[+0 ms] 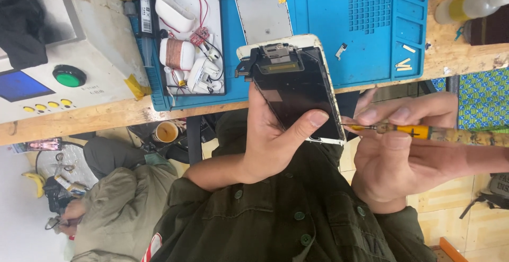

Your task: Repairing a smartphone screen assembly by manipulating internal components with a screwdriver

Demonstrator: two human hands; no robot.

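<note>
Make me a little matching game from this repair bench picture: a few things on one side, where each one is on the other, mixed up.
Things:
1. phone screen
2. screwdriver
3. green button
4. spray bottle

Places:
A. on the grey machine
B. in the right hand
C. in the left hand
D. on the wooden bench, beside the blue mat

Pairs: 1-C, 2-B, 3-A, 4-D

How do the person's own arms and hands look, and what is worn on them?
Both hands, the left hand and the right hand, are bare: no gloves, rings or watch show. The forearms are uncovered too. A dark olive-green shirt with round buttons has its sleeves pushed up.
</note>
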